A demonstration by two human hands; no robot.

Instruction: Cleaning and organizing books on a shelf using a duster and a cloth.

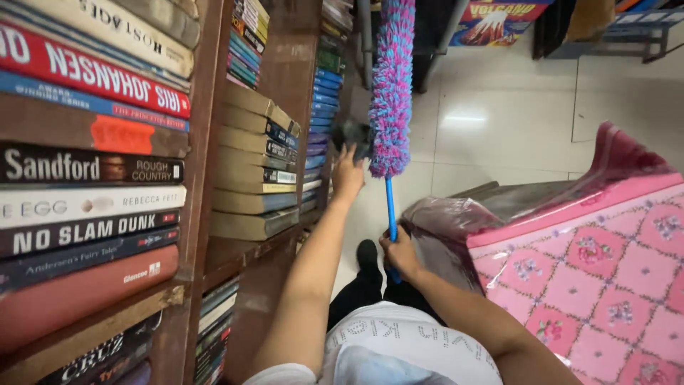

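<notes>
The right hand (pixel 400 251) is closed around the blue handle of the duster (pixel 391 93), whose fluffy pink-and-blue head rises just right of the wooden bookshelf (pixel 206 142); the left hand (pixel 348 173) reaches to the shelf's far end, touching a dark object (pixel 352 133) too blurred to identify, its fingers hidden, so I cannot tell their spread; the duster's head could snag the stacked books (pixel 253 167) and topple them; the handle's lower end is hidden.

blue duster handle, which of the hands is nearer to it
Right. The right hand is wrapped around the blue duster handle low down. The left hand is stretched toward the bookshelf, beside the fluffy duster head and off the handle.
</notes>
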